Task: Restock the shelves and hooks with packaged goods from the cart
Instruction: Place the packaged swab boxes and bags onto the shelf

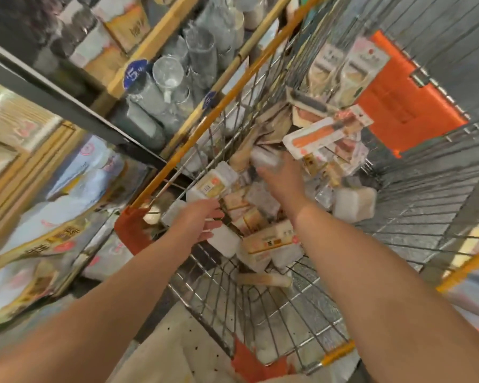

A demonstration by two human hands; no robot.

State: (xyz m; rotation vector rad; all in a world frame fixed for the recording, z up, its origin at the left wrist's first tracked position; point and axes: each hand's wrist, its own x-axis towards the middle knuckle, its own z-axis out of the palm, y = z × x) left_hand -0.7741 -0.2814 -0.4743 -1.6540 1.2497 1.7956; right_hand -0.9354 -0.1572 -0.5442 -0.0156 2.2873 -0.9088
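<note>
A wire shopping cart (pixel 415 205) with orange trim holds a heap of packaged goods. Both my arms reach down into it. My left hand (pixel 198 221) hovers with straight fingers over small white packs (pixel 223 240) near the cart's left rim, touching or nearly touching one. My right hand (pixel 281 176) is deeper in the pile, its fingers around a small white pack (pixel 264 158); the blur leaves the grip unclear. An orange-and-white blister pack (pixel 320 136) lies just beyond it. Beige-labelled boxes (pixel 268 241) lie between my hands.
Shelves stand to the left: clear glass cups (pixel 172 76) behind a wooden shelf edge with a blue price tag (pixel 134 73), and bagged tissue packs (pixel 67 194) low down. The orange child-seat flap (pixel 404 106) is at the cart's far end.
</note>
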